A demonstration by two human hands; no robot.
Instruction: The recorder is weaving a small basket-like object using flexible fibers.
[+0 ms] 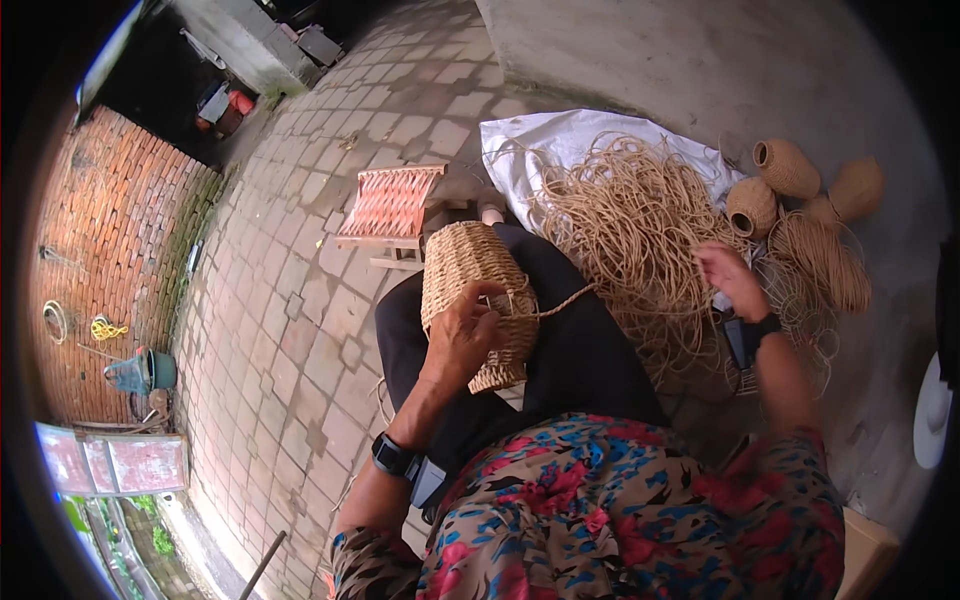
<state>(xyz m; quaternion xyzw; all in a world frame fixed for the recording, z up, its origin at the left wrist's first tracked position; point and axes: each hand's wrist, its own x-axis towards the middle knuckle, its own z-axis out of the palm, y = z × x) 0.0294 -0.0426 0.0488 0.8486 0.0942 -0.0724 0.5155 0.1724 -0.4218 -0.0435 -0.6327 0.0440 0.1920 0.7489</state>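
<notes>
A tan woven basket [470, 262] lies between my thighs, its coarse rope-like weave showing. My left hand [465, 330] bends its fingers over the basket's side and grips it. From the weave beside those fingers a twisted cord [568, 302] runs out to the right, in line with my right hand [735, 278]. That hand is raised over the edge of the cord heap, fingers closed in a pinch on the cord; the cord's middle stretch blends into the heap behind it. Wrist straps with dark devices sit on both my wrists.
A large heap of loose cord [630, 215] spreads over a white sheet [530, 140] ahead right. Several woven vessels [785, 168] and a cord bundle [825, 262] lie beside it, near the wall. A low stool [393, 208] with a red woven seat stands ahead on the paving.
</notes>
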